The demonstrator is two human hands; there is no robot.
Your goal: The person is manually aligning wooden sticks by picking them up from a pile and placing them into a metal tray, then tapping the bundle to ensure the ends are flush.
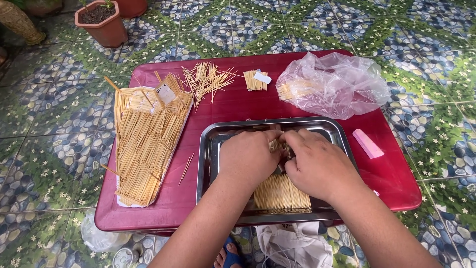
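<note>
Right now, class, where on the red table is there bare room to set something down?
Bare table lies between the scattered sticks and the tray, and around the pink block. The left side is crowded by the stick pile; both hands fill the tray.

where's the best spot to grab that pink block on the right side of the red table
Take the pink block across its two long sides near the middle, coming straight down from above. It looks like a narrow bar lying flat and slanted on the red table, with bare table around it, just right of the metal tray. The right hand is nearest, so probably use a right-hand grip.
</note>
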